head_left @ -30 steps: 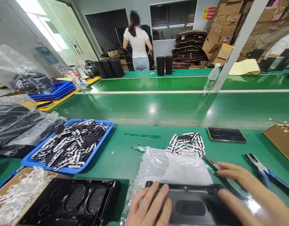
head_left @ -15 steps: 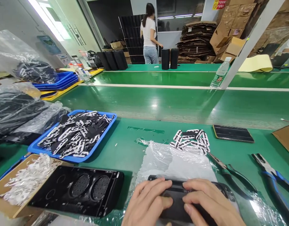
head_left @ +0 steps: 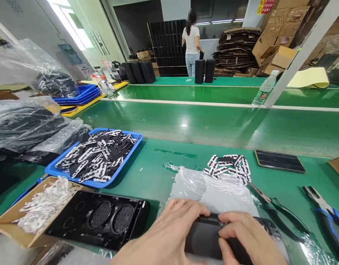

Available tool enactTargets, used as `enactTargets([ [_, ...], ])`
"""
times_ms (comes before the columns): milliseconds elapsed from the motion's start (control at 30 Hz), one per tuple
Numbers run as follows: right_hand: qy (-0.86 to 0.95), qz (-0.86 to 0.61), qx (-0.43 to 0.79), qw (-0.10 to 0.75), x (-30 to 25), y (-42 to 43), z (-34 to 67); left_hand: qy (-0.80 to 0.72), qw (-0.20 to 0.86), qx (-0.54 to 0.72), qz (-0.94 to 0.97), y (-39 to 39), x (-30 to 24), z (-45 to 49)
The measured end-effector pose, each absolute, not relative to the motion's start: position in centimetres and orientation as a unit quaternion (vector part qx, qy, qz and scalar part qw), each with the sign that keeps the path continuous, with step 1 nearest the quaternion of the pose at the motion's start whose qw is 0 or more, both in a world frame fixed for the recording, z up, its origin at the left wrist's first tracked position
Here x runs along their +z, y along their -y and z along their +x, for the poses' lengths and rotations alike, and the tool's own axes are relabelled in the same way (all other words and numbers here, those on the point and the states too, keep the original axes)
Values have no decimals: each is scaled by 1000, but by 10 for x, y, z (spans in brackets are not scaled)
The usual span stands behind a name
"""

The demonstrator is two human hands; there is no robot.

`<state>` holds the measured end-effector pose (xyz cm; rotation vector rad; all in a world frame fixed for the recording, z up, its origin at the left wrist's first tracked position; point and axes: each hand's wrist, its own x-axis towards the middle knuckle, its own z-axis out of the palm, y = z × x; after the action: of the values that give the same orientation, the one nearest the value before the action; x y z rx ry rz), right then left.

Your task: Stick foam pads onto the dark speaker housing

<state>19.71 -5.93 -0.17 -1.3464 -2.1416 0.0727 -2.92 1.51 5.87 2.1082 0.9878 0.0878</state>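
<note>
A black plastic speaker housing (head_left: 204,237) lies under both my hands at the bottom of the head view, on a sheet of clear plastic film (head_left: 213,191). My left hand (head_left: 166,230) is curled over its left part, fingertips on the far edge. The fingers of my right hand (head_left: 245,235) are bent and press on the housing beside a seam near its middle. My palms and wrists hide much of it. To the left, a second black housing (head_left: 83,217) with two round mesh grilles lies flat.
A blue tray (head_left: 112,180) of black-and-white strips and a cardboard box (head_left: 13,230) of white pieces stand left. Loose strips (head_left: 227,169), needle-nose pliers (head_left: 277,209), blue-handled pliers (head_left: 321,206) and a dark phone-like slab (head_left: 280,161) lie right. A person (head_left: 191,40) stands behind the far bench.
My left hand has shifted from fingers lying across the housing to curling over its far edge. My right hand keeps nearly the same hold. The view has swung slightly left; the far person has turned away.
</note>
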Motion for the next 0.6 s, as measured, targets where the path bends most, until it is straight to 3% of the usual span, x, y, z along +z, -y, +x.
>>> enactTargets([
  [67, 808, -503, 18, 307, -3, 61, 200, -370, 333, 16, 867, -18, 62, -34],
  [300, 804, -513, -102, 282, -4, 67, 219, -281, -75, 151, 945, 0, 38, -30],
  [467, 775, -561, -90, 277, -4, 64, 221, -305, -112, 191, 926, 10, 27, -22],
  [600, 813, -505, -88, 276, -29, 66, 234, -322, -123, 217, 913, 18, 1, -11],
])
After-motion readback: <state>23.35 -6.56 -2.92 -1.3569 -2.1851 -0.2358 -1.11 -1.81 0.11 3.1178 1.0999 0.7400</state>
